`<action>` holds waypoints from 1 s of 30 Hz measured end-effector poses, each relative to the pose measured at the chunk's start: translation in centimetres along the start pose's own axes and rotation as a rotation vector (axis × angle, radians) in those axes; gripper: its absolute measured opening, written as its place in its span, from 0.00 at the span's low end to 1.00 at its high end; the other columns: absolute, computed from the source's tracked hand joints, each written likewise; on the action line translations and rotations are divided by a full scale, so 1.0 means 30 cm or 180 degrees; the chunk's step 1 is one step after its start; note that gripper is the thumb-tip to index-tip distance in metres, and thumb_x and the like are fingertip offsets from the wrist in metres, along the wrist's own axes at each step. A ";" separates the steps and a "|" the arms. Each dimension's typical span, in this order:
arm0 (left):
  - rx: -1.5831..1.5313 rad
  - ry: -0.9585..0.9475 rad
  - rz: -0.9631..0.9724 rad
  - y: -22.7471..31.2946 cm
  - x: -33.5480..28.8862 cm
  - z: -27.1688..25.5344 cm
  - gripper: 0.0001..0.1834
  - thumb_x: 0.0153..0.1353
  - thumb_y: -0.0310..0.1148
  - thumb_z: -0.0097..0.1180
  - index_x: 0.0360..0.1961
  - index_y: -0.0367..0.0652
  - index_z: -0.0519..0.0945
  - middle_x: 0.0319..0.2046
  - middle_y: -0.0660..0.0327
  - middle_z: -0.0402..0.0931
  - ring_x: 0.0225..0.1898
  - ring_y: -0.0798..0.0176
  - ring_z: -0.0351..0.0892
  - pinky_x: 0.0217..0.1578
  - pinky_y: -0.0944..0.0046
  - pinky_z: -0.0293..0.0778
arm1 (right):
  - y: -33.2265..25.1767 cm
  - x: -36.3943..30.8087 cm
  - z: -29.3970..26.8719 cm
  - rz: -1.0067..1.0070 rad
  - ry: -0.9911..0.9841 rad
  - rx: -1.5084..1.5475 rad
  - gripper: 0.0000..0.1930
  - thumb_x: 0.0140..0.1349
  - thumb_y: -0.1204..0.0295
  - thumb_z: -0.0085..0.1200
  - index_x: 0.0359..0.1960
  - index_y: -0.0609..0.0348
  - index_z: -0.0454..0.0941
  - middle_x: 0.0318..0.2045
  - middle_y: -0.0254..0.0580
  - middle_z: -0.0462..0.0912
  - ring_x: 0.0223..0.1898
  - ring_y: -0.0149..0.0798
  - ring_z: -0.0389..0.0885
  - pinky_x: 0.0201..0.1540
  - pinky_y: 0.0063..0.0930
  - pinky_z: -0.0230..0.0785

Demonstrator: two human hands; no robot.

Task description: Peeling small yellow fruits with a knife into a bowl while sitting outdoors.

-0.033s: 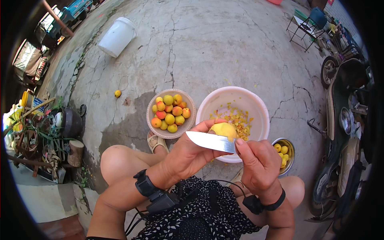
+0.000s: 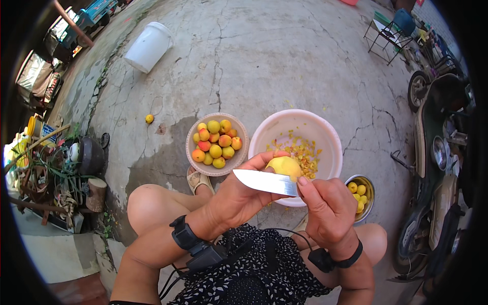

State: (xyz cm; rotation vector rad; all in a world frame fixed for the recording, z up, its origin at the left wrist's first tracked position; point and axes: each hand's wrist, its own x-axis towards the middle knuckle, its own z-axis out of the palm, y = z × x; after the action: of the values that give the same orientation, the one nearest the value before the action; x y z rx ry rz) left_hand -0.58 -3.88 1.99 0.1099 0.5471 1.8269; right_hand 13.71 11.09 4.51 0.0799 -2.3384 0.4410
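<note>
My left hand (image 2: 246, 198) is closed around a peeled yellow apricot (image 2: 284, 166), with its fingers behind the fruit. In my right hand (image 2: 330, 206) is a knife (image 2: 264, 183), its handle hidden in the fist and its broad blade pointing left. The blade crosses in front of the apricot's lower side, and my right thumb rests by the fruit. Below both hands, a pale pink basin (image 2: 335, 147) holds yellow and reddish peelings (image 2: 305, 155). To its left is a woven-edged bowl (image 2: 191, 152) of unpeeled red-yellow apricots (image 2: 215, 151).
At the right knee, a metal bowl (image 2: 370, 203) holds peeled yellow apricots (image 2: 359, 195). One apricot (image 2: 149, 119) lies on the cracked concrete, with a white bucket (image 2: 149, 47) lying farther off. A motorbike (image 2: 432, 168) stands right; a log (image 2: 96, 194) and clutter are left.
The knife blade has shifted very slightly to the left across the apricot, along with my right thumb. Everything else looks the same.
</note>
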 end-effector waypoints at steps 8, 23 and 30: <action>0.0079 -0.0210 -0.0026 -0.003 0.009 -0.001 0.26 0.70 0.26 0.54 0.68 0.38 0.64 0.59 0.52 0.72 0.60 0.56 0.76 0.61 0.54 0.76 | 0.023 -0.018 -0.021 0.0045 0.0004 0.0108 0.27 0.43 0.84 0.59 0.50 0.63 0.84 0.31 0.42 0.81 0.25 0.40 0.77 0.25 0.32 0.69; 0.0676 0.0143 -0.0020 -0.022 0.025 0.022 0.28 0.67 0.40 0.62 0.61 0.40 0.66 0.59 0.44 0.72 0.61 0.51 0.75 0.64 0.50 0.73 | 0.006 -0.031 -0.050 0.0122 -0.0041 0.0105 0.26 0.43 0.84 0.60 0.49 0.63 0.84 0.32 0.41 0.80 0.26 0.39 0.78 0.25 0.32 0.69; 0.0564 -0.0037 -0.0044 -0.017 0.026 0.020 0.27 0.66 0.39 0.62 0.61 0.42 0.67 0.60 0.43 0.71 0.62 0.50 0.74 0.63 0.48 0.73 | 0.006 -0.029 -0.050 0.0112 -0.0027 0.0118 0.25 0.43 0.84 0.60 0.49 0.63 0.84 0.31 0.40 0.80 0.25 0.39 0.78 0.25 0.31 0.69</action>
State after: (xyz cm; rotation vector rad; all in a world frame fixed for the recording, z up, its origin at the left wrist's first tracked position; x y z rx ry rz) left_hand -0.18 -2.86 2.15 0.2359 0.6995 1.7609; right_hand 15.32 11.71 4.86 0.0583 -2.3432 0.5023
